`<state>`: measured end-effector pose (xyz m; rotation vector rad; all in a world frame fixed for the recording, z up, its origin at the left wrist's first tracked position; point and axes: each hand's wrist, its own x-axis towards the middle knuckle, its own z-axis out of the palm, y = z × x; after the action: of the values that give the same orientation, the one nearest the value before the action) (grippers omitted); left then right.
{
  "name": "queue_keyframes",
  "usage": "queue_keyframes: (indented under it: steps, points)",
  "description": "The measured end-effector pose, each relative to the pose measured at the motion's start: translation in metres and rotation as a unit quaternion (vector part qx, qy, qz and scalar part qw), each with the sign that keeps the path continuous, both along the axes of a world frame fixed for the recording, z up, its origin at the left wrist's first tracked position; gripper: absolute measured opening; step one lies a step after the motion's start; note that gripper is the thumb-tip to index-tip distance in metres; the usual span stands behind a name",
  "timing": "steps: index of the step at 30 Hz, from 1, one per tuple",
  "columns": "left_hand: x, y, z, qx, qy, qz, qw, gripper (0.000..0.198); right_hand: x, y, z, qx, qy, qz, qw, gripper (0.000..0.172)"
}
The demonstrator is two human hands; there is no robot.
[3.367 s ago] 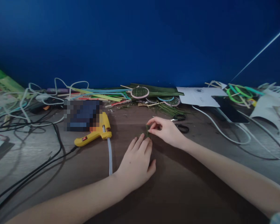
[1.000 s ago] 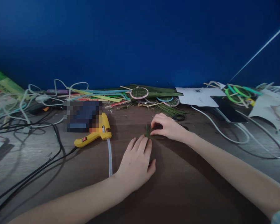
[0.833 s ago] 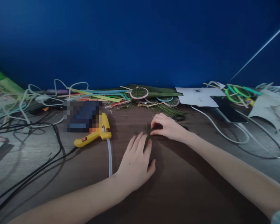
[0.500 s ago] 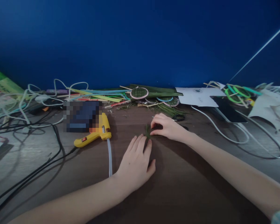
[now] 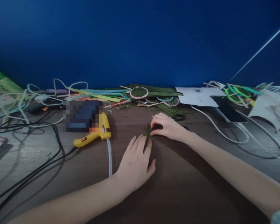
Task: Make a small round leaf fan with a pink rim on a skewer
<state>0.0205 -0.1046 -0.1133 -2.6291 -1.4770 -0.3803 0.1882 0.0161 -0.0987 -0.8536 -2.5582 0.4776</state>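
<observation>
My left hand [image 5: 136, 161] lies flat on the brown table [image 5: 177, 186], fingers stretched out and together, their tips touching a small green leaf piece [image 5: 148, 132]. My right hand [image 5: 169, 127] rests on the table just right of that piece, thumb and fingers pinched on its right end. Most of the leaf piece is hidden under the two hands. A yellow glue gun [image 5: 95, 133] lies to the left of my left hand, its white glue stick [image 5: 109, 155] pointing toward me.
Black scissors [image 5: 179, 117] lie behind my right hand. Along the blue wall sit green leaf strips [image 5: 158, 91], round woven discs [image 5: 139, 92], coloured strips [image 5: 100, 95], white paper [image 5: 198, 96], a dark phone [image 5: 228, 110] and green rings [image 5: 238, 91]. Black and white cables [image 5: 25, 124] cover the left side.
My right hand has come down from a raised pinch to rest on the table by the leaf piece. Over the last second both hands have barely moved.
</observation>
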Motion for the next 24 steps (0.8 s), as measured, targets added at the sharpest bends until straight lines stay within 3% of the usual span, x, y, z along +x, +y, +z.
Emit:
queue_keyframes:
  steps: [24]
  points:
    - [-0.0001, 0.0013, 0.0002, -0.018, 0.008, 0.004, 1.0, 0.049, -0.0065, -0.0031, -0.0074, -0.02, 0.019, -0.004, 1.0, 0.016]
